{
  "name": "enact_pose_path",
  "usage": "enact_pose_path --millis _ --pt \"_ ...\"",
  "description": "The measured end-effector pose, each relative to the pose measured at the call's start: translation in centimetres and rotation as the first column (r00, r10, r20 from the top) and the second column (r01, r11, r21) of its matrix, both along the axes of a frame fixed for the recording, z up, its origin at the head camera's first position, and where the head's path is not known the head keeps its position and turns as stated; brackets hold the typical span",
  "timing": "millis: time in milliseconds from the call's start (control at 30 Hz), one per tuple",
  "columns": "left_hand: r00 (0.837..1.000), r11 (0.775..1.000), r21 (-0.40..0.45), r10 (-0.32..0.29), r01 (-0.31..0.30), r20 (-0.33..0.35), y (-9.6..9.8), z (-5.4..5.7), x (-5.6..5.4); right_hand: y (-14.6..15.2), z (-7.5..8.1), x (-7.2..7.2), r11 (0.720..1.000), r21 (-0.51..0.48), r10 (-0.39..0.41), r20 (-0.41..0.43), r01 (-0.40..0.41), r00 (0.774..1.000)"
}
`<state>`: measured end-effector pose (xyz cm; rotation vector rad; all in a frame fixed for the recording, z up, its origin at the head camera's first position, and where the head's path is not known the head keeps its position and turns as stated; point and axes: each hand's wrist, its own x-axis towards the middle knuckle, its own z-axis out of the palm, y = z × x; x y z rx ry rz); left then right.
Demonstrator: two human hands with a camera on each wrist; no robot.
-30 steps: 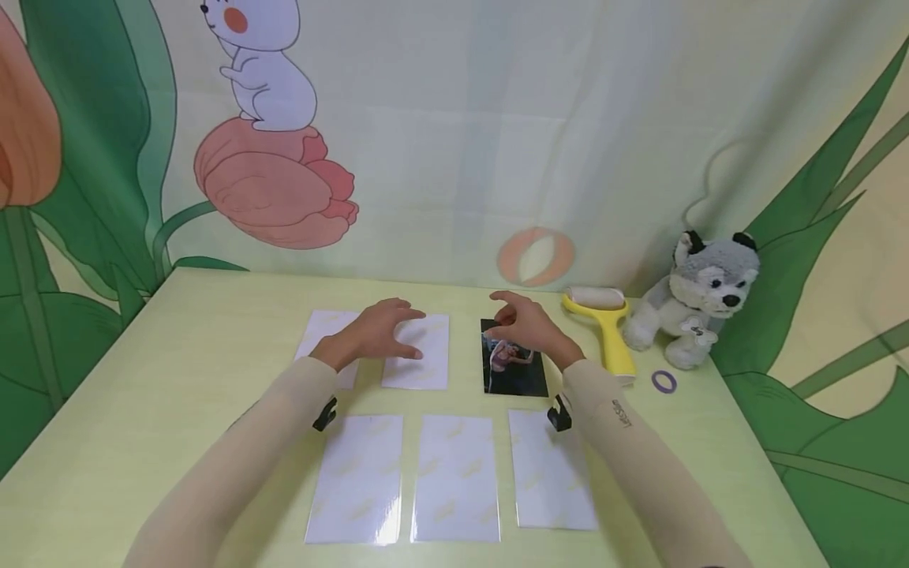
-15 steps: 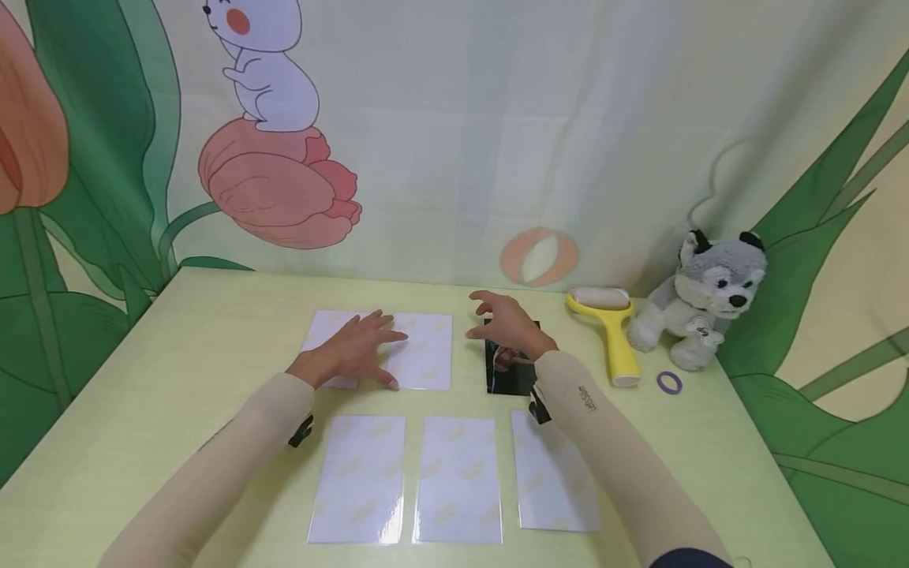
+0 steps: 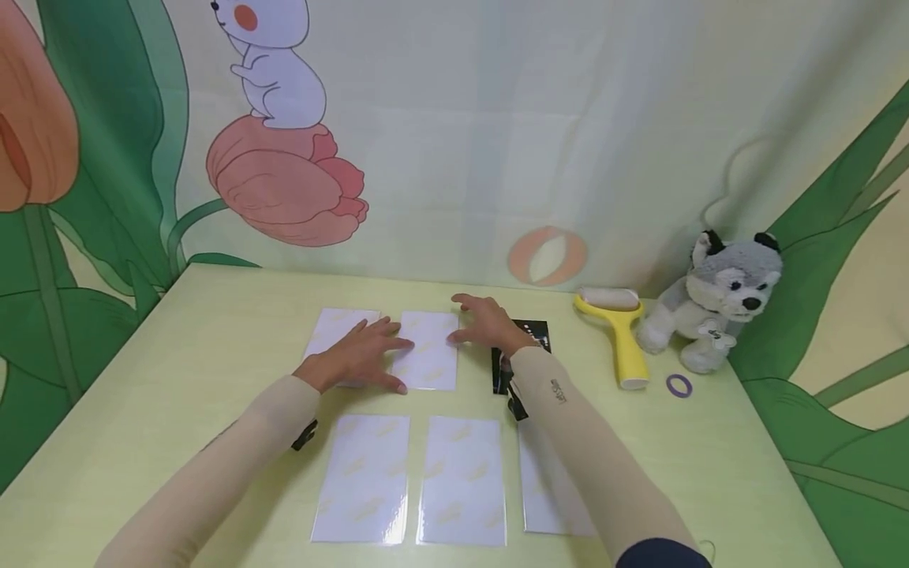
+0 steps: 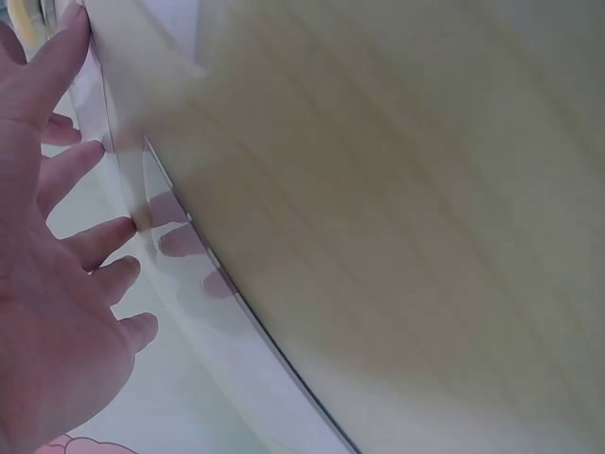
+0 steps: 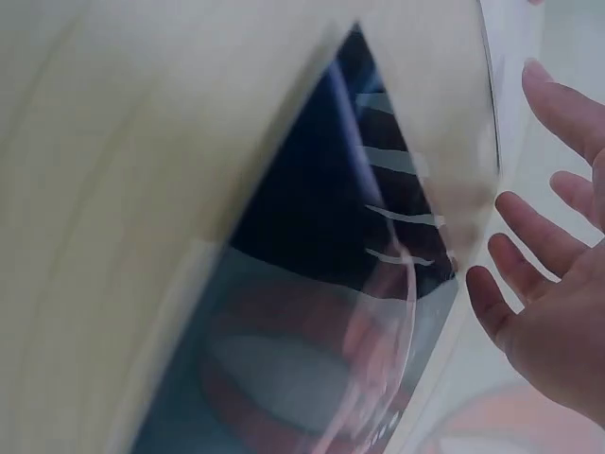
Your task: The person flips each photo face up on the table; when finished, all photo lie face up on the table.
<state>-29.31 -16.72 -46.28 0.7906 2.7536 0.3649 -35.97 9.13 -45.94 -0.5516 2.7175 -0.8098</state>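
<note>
Two white-backed photo cards lie in the far row: the left card [image 3: 337, 325] and the middle card [image 3: 431, 363]. My left hand [image 3: 358, 355] spreads its fingers over the gap between them, thumb and fingertips reaching the middle card's left side. In the left wrist view, that hand [image 4: 57, 255] shows its palm and parted fingers beside a glossy card [image 4: 246, 359]. My right hand [image 3: 486, 322] has its fingertips near the middle card's right edge. Beneath its wrist lies a dark glossy photo [image 3: 536, 331], partly hidden by the sleeve. The right wrist view shows this photo [image 5: 312, 218] beside the right hand [image 5: 558, 274].
Three more white-backed cards form the near row: a left one [image 3: 362, 481], a centre one [image 3: 463, 481] and a right one [image 3: 550, 489] partly under the right forearm. A yellow-handled roller [image 3: 625, 339], a purple ring [image 3: 678, 385] and a plush husky [image 3: 720, 300] stand at the right.
My right hand has moved left, from over the dark photo to the middle card's right edge. My left hand first drew back left and spread its fingers, then shifted slightly. The cards stay in place.
</note>
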Motion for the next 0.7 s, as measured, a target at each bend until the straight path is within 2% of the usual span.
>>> enact_pose_path --millis 233,500,700 --pt "0.999 0.998 -0.053 -0.023 0.021 -0.033 0.0 0.1 0.0 -1.4 -0.3 -0.3 0.998 -0.050 -0.023 0.029 0.024 0.999" --pt "0.992 0.994 -0.094 -0.063 0.053 -0.112 0.1 0.0 0.1 -2.0 -0.7 -1.1 0.999 0.002 -0.042 -0.033 0.042 0.999" --pt "0.992 0.991 -0.124 -0.068 0.055 -0.109 0.2 0.3 0.2 -2.5 -0.9 -1.5 0.997 -0.046 -0.066 -0.013 0.066 0.998"
